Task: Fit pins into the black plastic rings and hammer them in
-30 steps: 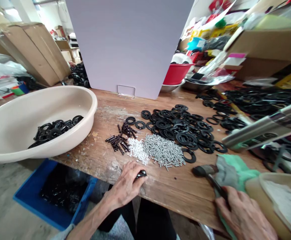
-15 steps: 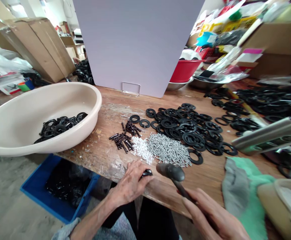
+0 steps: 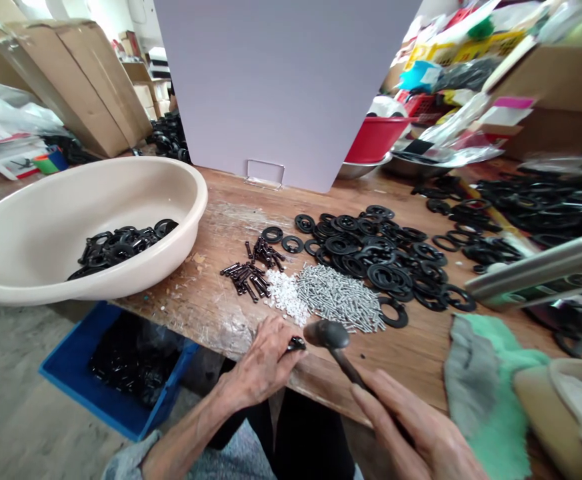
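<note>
My left hand (image 3: 265, 360) rests at the front edge of the wooden table, closed on a small black plastic part (image 3: 296, 344); most of that part is hidden under the fingers. In my right hand (image 3: 411, 427) is a mallet (image 3: 327, 335) with a dark, rounded head, gripped by its handle. The head hovers just right of the black part, beside my left thumb. Beyond the hands lie a pile of silver screws (image 3: 341, 298), small white plastic pieces (image 3: 287, 297), dark brown pins (image 3: 247, 280) and a heap of black rings (image 3: 371, 247).
A cream basin (image 3: 191, 233) holding black parts stands at the left, above a blue crate (image 3: 71, 373) on the floor. A grey-green cloth (image 3: 491, 380) and a beige tub (image 3: 555, 407) are at the right. An upright pale panel (image 3: 285, 87) blocks the back.
The mallet has moved left, bringing its head closer to the black part, and my right hand has shifted left with it. My left hand keeps its hold. The view has shifted slightly.
</note>
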Demonstrator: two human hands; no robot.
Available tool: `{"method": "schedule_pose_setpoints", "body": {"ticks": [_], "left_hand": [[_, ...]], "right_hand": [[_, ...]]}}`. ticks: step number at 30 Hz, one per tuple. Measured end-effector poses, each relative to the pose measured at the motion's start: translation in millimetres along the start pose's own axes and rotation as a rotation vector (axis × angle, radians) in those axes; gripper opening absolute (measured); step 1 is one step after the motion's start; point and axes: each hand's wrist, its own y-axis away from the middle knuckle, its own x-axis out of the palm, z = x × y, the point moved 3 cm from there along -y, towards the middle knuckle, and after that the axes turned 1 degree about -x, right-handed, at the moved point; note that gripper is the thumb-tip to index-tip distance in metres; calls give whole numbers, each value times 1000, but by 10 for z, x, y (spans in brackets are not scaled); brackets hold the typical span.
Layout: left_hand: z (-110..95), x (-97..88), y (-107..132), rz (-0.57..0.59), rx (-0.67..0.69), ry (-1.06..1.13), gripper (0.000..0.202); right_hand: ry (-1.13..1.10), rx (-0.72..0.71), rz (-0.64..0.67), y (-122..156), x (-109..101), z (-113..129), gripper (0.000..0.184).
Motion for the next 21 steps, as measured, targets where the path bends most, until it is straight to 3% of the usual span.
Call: {"method": "schedule_pose_setpoints", "body": {"ticks": [5,10,14,18,21], "left_hand": [[6,25,2,2,-22,-41,6],[17,18,18,-12,25,-43,5],[21,2,22,-26,-3,-17,4],[14,15,36,-24,25,-34,9],[13,29,46,-40,33,-53,6]], "right_hand": [[-2,-13,-143,13,-60,41,30],[-74,14,-30,10,17,42,30],[-55,27,-135,-1,-46,64,30],[-118,12,-39,34,19,95,28],[-143,89,-60,93,28,54,32]]}}
